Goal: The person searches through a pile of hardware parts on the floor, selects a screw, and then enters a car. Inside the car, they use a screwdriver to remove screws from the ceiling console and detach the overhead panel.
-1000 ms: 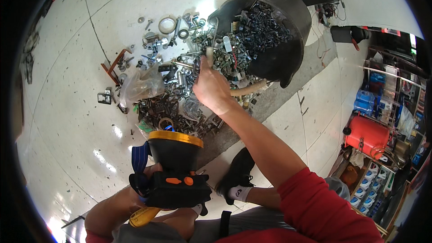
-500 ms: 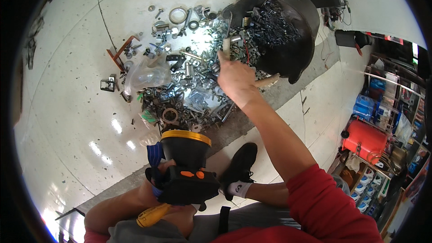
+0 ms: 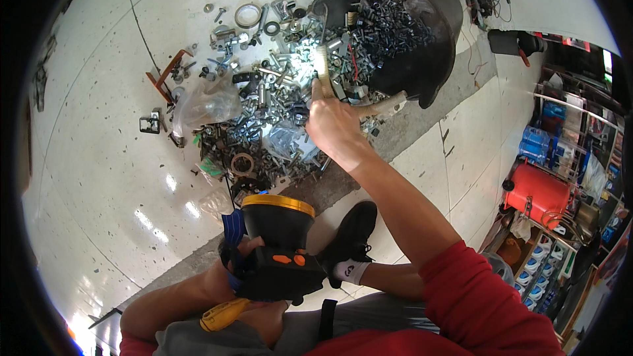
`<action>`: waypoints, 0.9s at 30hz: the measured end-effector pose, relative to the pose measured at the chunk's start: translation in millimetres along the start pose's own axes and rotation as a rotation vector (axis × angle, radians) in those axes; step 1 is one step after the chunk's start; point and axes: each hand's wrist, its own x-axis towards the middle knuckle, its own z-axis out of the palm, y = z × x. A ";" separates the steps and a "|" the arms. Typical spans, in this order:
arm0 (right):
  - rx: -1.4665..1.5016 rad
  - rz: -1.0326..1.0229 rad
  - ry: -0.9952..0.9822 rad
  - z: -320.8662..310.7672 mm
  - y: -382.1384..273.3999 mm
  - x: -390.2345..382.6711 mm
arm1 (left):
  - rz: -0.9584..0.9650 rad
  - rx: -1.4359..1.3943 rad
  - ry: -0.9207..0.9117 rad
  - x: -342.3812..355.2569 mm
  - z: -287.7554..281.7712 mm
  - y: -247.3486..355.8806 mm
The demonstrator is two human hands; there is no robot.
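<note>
My left hand (image 3: 221,277) grips a black headlamp (image 3: 280,267) with a yellow rim and blue strap, beside a yellow handle (image 3: 221,316). My right hand (image 3: 333,128) reaches into a spread pile of bolts, nuts and washers (image 3: 267,99), fingers curled beside a tan ribbed piece (image 3: 322,69) and a curved tan piece (image 3: 389,105); what it holds, if anything, is hidden. A bright patch of light falls just above its fingertips. A tipped black bucket (image 3: 412,76) spills dark fasteners at the pile's right. A plastic bag (image 3: 204,105) lies at the left.
An orange metal bracket (image 3: 161,82) and a small metal fitting (image 3: 150,122) lie left of the pile on the tiled floor (image 3: 99,178). A red tank (image 3: 537,198) and shelves of goods (image 3: 554,145) stand at the right. My shoe (image 3: 346,237) is below the pile.
My right hand stays at the pile, its fingertips shifted slightly toward me relative to the tan piece. The headlamp in my left hand has moved a little rightward, and the whole view has shifted slightly.
</note>
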 end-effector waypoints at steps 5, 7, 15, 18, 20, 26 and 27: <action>0.034 0.064 0.126 1.2 4.7 5.9 | -0.040 -0.052 -0.043 -1.5 8.2 20.4; 0.041 0.083 0.119 1.8 4.1 7.7 | -0.223 -0.271 -0.030 -3.3 9.9 27.1; 0.108 -0.119 0.171 18.2 14.2 -24.0 | -0.008 0.151 -0.213 4.7 8.8 24.2; 0.138 -0.062 0.153 25.1 18.8 -29.1 | 0.237 0.366 -0.238 10.5 8.0 20.5; 0.102 0.035 0.103 28.6 18.7 -28.3 | 0.343 0.470 -0.246 13.1 7.8 19.3; 0.069 -0.016 0.090 35.0 19.8 -32.8 | 0.194 0.272 -0.264 13.6 10.0 16.6; 0.060 -0.035 0.125 36.7 20.1 -34.8 | 0.186 0.259 -0.265 13.5 10.2 16.2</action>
